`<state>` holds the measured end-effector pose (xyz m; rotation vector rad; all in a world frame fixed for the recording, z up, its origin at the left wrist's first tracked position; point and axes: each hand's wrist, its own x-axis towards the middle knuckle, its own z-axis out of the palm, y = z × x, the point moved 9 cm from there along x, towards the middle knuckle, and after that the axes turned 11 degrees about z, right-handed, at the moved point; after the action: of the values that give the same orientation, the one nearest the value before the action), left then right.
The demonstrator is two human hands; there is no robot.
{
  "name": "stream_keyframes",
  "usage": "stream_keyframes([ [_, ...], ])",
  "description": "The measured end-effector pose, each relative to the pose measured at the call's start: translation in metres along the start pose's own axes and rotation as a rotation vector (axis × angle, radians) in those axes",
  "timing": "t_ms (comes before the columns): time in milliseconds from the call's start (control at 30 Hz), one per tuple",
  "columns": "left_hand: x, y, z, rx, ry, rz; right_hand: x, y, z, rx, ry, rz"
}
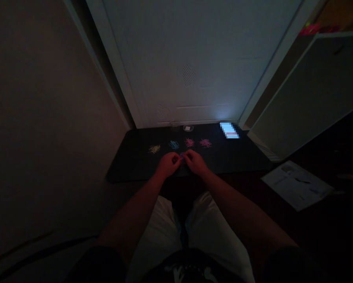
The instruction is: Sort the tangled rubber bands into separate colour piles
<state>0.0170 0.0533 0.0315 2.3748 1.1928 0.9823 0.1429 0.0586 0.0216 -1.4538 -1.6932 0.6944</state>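
Both hands work close together over the front of a dark table (pixel 135 161). My left hand (pixel 169 164) is closed in a pinch, and the fingers of my right hand (pixel 195 160) are pinched too. Whatever they grip is too small and dim to make out. Between the fingertips shows a little purple heap (pixel 182 156), partly covered by the hands. Beyond them lie small piles of thin stick-like pieces: a yellowish pile (pixel 154 149), a blue pile (pixel 174 145), a red-pink pile (pixel 189 142) and a pink pile (pixel 206 143).
At the back of the table stand a clear container (pixel 174 126) and a round dish or lid (pixel 188 128) with a white square on it. A lit phone (pixel 229 130) lies at the back right. A pale wall panel (pixel 188 51) rises behind. A white sheet (pixel 297 184) lies lower right.
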Motion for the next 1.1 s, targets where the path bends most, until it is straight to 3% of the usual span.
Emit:
stream_keyframes([
  [167,-0.002,-0.004,-0.003,-0.006,0.039,-0.042,0.001,0.003,-0.015,0.058,0.121,0.029],
  [400,-0.001,-0.005,-0.002,-0.024,0.050,-0.044,0.000,0.001,-0.003,0.120,0.002,-0.029],
  [733,-0.001,-0.005,-0.003,-0.016,0.047,-0.036,0.001,0.001,-0.008,0.056,0.068,-0.024],
  [1100,-0.001,-0.008,-0.002,-0.029,0.049,-0.052,0.000,-0.001,-0.004,0.028,0.038,-0.043],
])
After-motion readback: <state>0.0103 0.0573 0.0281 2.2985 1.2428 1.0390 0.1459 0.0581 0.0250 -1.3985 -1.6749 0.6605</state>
